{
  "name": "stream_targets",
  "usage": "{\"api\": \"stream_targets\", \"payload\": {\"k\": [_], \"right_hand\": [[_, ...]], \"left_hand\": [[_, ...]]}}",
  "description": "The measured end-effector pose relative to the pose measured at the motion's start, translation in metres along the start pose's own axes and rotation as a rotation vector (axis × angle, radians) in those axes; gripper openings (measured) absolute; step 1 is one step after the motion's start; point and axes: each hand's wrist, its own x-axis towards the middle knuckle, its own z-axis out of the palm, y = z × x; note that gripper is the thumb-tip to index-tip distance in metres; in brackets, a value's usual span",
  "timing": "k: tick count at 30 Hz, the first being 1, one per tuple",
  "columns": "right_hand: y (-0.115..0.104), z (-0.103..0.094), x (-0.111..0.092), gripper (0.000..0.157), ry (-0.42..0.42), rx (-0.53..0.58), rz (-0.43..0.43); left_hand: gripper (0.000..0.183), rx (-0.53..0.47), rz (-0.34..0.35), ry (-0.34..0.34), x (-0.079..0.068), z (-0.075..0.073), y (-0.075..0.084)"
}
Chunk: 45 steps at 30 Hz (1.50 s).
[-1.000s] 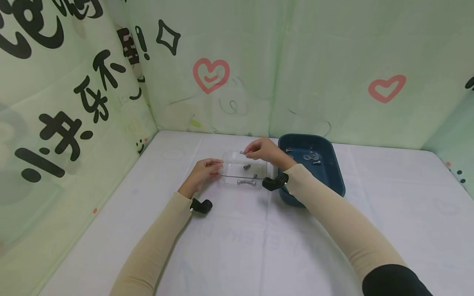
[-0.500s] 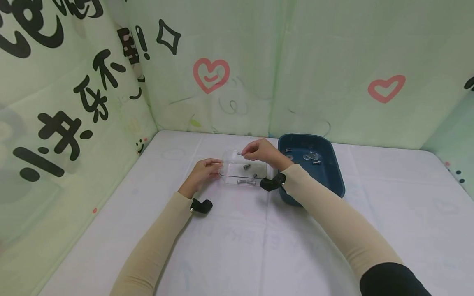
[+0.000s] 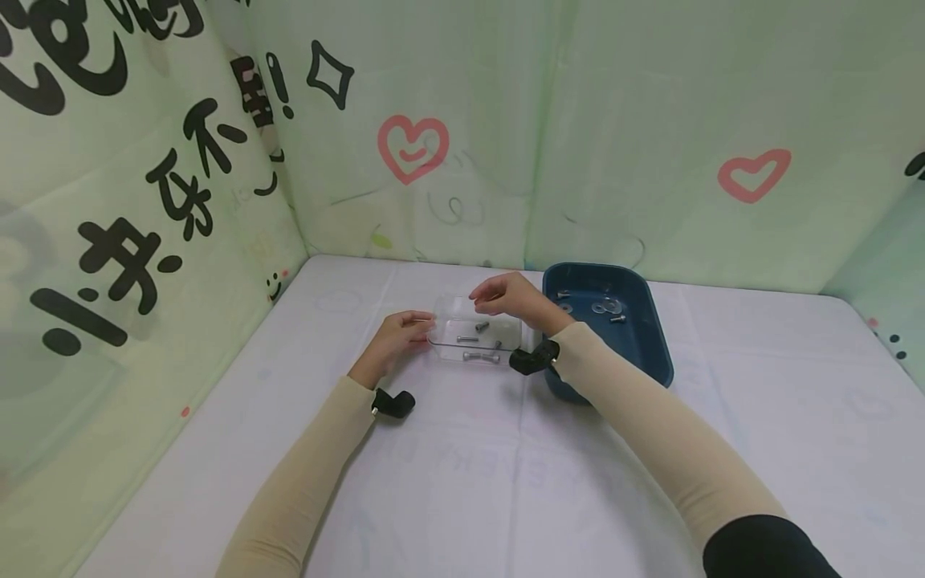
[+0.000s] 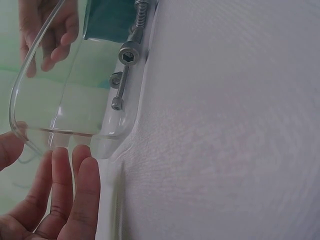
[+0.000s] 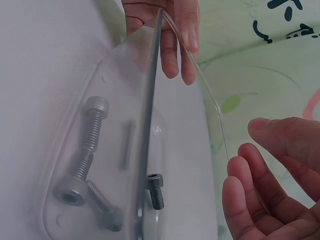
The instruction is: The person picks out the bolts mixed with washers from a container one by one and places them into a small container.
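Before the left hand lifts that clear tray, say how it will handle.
The clear tray looks thin-walled and rigid, so probably light and stiff. Its smooth plastic may be slippery. The loose bolts inside are round-shanked and would likely roll if it tilts. The left hand holds its end.

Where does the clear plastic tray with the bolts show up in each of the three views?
Head: the clear tray sits at centre, between both hands, left of the blue bin.
Left wrist: upper left, its rim above the left hand's fingers.
Right wrist: fills the left and centre.
Shared landmark: the large hex-socket bolt inside.
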Motion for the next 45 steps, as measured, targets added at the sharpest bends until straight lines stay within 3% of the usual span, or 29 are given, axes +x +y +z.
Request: {"api": "stream_targets", "payload": {"k": [10,20,33,39,45], "right_hand": [[-0.001,-0.008,-0.007,0.035,-0.018,-0.026,-0.039],[0.000,-0.033,-0.023,0.031,-0.001,-0.033,-0.053],[-0.006,-0.073,-0.045,0.032,0.032,-0.150,-0.045],[-0.004,-0.085,-0.051,0.031,0.048,-0.177,-0.033],[0.000,-0.095,-0.054,0.030,0.077,-0.256,-0.053]], "left_hand": [[0.037,-0.012,0.002,-0.001,-0.001,0.000,0.001],[0.037,-0.001,0.021,-0.012,-0.002,-0.001,-0.001],[0.036,0.014,0.001,-0.002,-0.001,0.000,-0.001],[0.037,-0.037,0.012,-0.010,0.000,0.000,-0.001],[0.037,-0.021,0.008,-0.005,0.002,0.000,-0.002]]}}
